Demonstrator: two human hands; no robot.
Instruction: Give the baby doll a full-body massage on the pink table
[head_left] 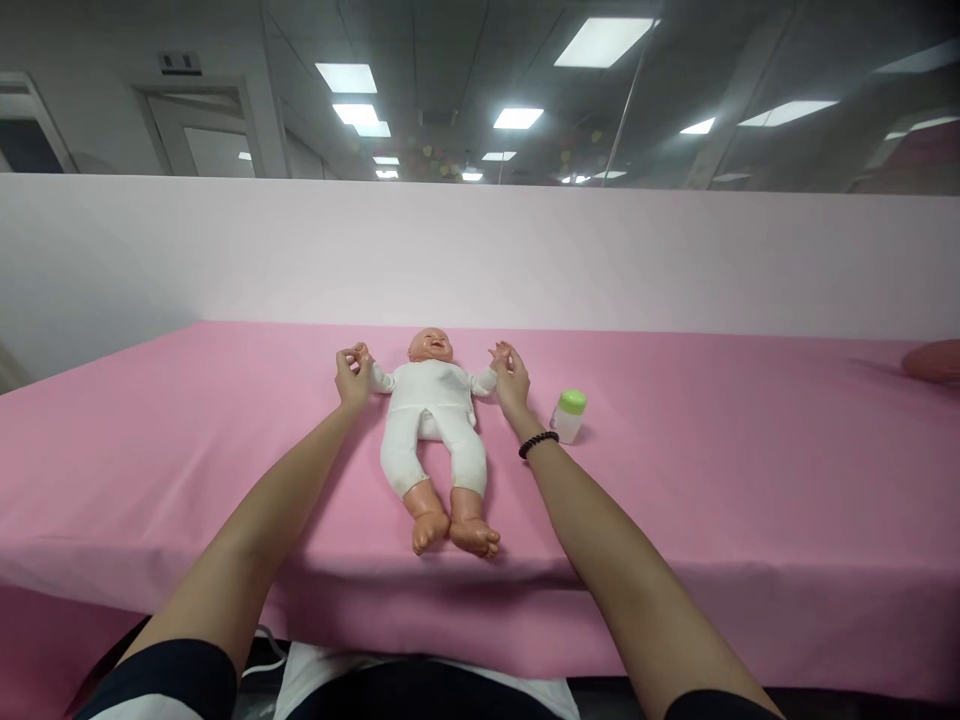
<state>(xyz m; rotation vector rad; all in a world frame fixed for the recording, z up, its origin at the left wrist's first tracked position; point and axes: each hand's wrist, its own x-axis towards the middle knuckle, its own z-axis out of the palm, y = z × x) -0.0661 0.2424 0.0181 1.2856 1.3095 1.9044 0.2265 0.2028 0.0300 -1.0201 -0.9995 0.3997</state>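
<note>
Two hands, left (354, 378) and right (511, 380), pinch the hands of a baby doll (431, 415), a green-capped bottle (568, 416) beside.

Bright overhead ceiling panels (604, 42), soft shadows on pink tablecloth (675, 480), wide-angle bending at edges.

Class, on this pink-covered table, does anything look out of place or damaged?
Nothing looks spilled or damaged. Only the bare plastic feet of the white-suited baby doll look odd, lying almost at the front edge of the pink tablecloth.

A bottle (568, 418) stands right of the doll (431, 420) on the table (187, 470).
</note>
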